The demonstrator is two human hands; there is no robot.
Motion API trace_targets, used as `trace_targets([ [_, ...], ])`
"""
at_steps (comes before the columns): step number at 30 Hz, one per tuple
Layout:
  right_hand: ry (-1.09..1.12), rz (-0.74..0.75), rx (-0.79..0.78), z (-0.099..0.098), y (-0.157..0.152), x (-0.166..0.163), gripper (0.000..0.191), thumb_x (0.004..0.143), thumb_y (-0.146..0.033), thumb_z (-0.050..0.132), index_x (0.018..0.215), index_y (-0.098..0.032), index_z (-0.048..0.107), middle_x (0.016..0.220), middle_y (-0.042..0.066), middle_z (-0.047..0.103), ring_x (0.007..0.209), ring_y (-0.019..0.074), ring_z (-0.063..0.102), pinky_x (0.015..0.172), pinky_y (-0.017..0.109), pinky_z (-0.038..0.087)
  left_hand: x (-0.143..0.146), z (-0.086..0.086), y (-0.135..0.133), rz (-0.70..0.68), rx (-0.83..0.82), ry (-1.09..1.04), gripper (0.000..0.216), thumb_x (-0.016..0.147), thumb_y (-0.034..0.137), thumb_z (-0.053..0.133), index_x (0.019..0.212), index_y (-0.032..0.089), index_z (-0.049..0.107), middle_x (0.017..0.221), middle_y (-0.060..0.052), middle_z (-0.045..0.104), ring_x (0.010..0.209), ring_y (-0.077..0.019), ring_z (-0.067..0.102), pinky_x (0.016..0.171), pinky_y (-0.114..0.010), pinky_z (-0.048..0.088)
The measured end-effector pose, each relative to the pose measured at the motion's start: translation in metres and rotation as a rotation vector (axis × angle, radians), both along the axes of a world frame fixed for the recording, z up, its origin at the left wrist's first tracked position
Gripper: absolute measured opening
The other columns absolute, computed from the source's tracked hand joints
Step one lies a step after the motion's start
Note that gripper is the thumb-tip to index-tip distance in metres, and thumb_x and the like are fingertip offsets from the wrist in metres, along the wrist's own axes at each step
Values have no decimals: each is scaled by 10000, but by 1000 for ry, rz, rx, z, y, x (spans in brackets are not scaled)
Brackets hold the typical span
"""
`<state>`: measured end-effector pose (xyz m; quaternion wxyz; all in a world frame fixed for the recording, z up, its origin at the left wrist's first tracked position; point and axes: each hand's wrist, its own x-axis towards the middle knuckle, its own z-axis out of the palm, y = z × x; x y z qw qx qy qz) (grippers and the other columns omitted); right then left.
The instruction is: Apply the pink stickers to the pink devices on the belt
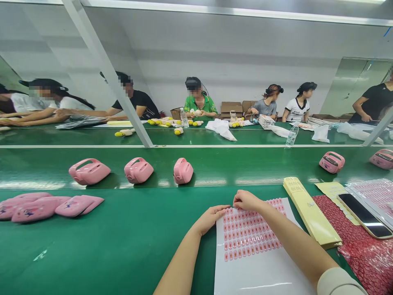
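A white sheet of small pink oval stickers [242, 235] in rows lies on the green table in front of me. My left hand [211, 219] rests at the sheet's top left corner, fingers stretched out flat towards the top row. Just right of those fingertips, my right hand [247, 200] is closed in a pinch at the sheet's top edge. Whatever sits between its fingertips is too small and hidden to make out. My right forearm crosses over the right part of the sheet and covers some stickers.
Pink plastic casings with handles [138, 170] stand along the green belt [233, 164]. Flat pink parts [39, 207] lie at left. A yellow paper stack [311, 213], a phone [365, 215] and red bubble wrap [365, 258] are at right. Several people [201, 104] sit opposite.
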<state>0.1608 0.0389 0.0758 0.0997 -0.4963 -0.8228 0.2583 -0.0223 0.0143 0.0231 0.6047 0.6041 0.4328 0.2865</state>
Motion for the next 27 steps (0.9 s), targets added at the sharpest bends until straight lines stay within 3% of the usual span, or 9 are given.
trace_targets([
  [2, 3, -4, 9, -3, 3, 2, 101, 722, -149, 578, 712, -151, 679, 804, 48, 584, 737, 133, 536, 626, 208, 378, 3, -5, 2, 71, 70, 106, 471, 648, 565, 540, 826, 142, 645, 706, -25, 651, 675, -179, 577, 595, -284, 429],
  [6, 17, -15, 23, -11, 8, 9, 108, 731, -137, 568, 718, -150, 674, 801, 44, 581, 759, 133, 535, 649, 206, 386, 8, -11, 6, 253, 243, 378, 384, 663, 537, 526, 568, 165, 543, 469, 49, 448, 507, -139, 472, 481, -256, 334],
  [8, 21, -17, 26, -16, 10, 12, 111, 733, -130, 564, 720, -150, 672, 805, 43, 583, 760, 130, 536, 660, 205, 390, 11, -9, 3, 316, 338, 516, 340, 691, 495, 522, 582, 174, 540, 490, 43, 441, 536, -155, 476, 503, -269, 338],
  [11, 17, -22, 25, -23, 11, 14, 108, 725, -122, 567, 710, -148, 671, 804, 44, 587, 752, 131, 539, 656, 208, 394, 20, -2, -7, 352, 502, 691, 224, 743, 367, 512, 807, 169, 594, 740, -34, 567, 779, -222, 519, 662, -322, 381],
  [14, 10, -29, 25, -28, 13, 14, 106, 719, -118, 571, 710, -147, 672, 794, 45, 590, 753, 136, 542, 659, 211, 395, 33, 2, -20, 265, 641, 818, 205, 780, 263, 480, 929, 181, 594, 929, -84, 584, 938, -246, 494, 781, -351, 369],
  [17, 8, -30, 24, -31, 14, 13, 106, 719, -122, 572, 714, -148, 674, 790, 45, 596, 760, 138, 546, 667, 212, 395, 47, -1, -31, 81, 706, 901, 231, 831, 223, 405, 926, 213, 616, 856, -60, 633, 847, -207, 557, 723, -307, 404],
  [19, 7, -29, 22, -32, 14, 13, 107, 718, -125, 573, 713, -151, 676, 789, 44, 599, 767, 140, 547, 667, 211, 394, 53, -4, -35, -6, 722, 954, 303, 850, 190, 356, 1055, 221, 576, 839, -57, 657, 797, -194, 585, 671, -291, 421],
  [22, 8, -28, 19, -35, 15, 12, 109, 719, -129, 572, 718, -150, 679, 791, 47, 604, 769, 141, 549, 664, 210, 391, 57, -6, -36, -72, 723, 1034, 392, 854, 154, 318, 1214, 192, 468, 849, -84, 671, 783, -209, 603, 639, -304, 433],
  [27, 20, -18, 11, -38, 14, 11, 103, 712, -132, 580, 708, -152, 681, 770, 40, 605, 746, 139, 544, 649, 214, 387, 59, 0, -37, -120, 696, 1117, 430, 855, 150, 294, 1268, 171, 408, 885, -99, 673, 824, -220, 612, 660, -313, 442],
])
